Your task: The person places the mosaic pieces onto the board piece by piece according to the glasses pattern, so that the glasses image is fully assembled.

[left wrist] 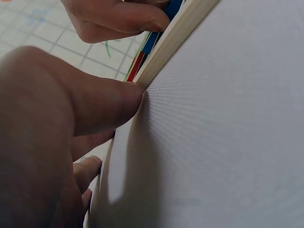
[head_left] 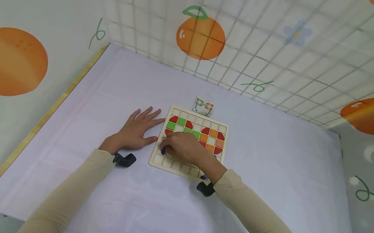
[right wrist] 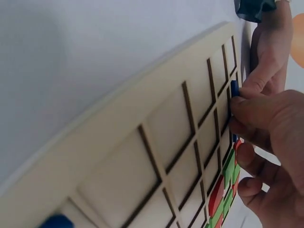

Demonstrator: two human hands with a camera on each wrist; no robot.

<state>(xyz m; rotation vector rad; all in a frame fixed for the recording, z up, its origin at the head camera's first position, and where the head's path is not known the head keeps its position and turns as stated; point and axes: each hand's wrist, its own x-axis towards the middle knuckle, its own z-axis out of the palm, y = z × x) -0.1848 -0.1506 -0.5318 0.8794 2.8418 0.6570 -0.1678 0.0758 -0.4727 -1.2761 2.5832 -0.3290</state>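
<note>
A square wooden grid board (head_left: 176, 165) lies on the white table surface. My right hand (head_left: 184, 147) reaches over its left side, with thumb and fingertips pinching a small blue tile (right wrist: 234, 88) at the left column of cells. The same blue tile (left wrist: 151, 43) shows by the board's edge in the left wrist view. My left hand (head_left: 135, 132) rests on the table with fingers spread, its thumb at the board's left edge. Red and green tiles fill cells at upper left; red and orange tiles (head_left: 210, 148) fill cells at the right. My right hand hides part of the board.
A small pattern card (head_left: 203, 106) lies just beyond the board's far edge. Another blue tile (head_left: 203, 176) sits at the near right corner, by my right wrist. A wire grid behind a printed sheet (head_left: 257, 54) stands along the table's back.
</note>
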